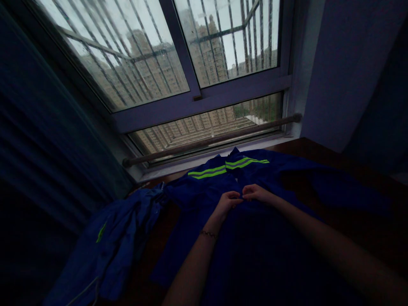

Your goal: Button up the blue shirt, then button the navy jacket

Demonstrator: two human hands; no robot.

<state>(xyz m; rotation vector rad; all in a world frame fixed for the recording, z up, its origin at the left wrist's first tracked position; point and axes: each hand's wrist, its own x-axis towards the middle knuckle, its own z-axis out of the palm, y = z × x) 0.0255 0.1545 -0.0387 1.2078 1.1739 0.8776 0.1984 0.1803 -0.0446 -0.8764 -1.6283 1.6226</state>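
A dark blue jacket point(204, 191) with yellow-green reflective stripes across the chest lies spread out, its collar toward the window. Over its middle front, my left hand point(228, 199) pinches the cloth near the front opening. Close beside it, my right hand point(253, 192) pinches the opposite edge, thumb and fingers pressed together. The two sets of fingertips almost meet. Whether a button or zip is between them is too dark and small to tell. A beaded bracelet circles my left wrist.
A second blue garment point(117, 229) with a small green stripe lies crumpled at the left. The dark wooden surface point(299, 148) reaches the window sill. Behind are a barred window point(191, 102), a horizontal rail point(210, 141) and a dark curtain point(54, 119) at the left.
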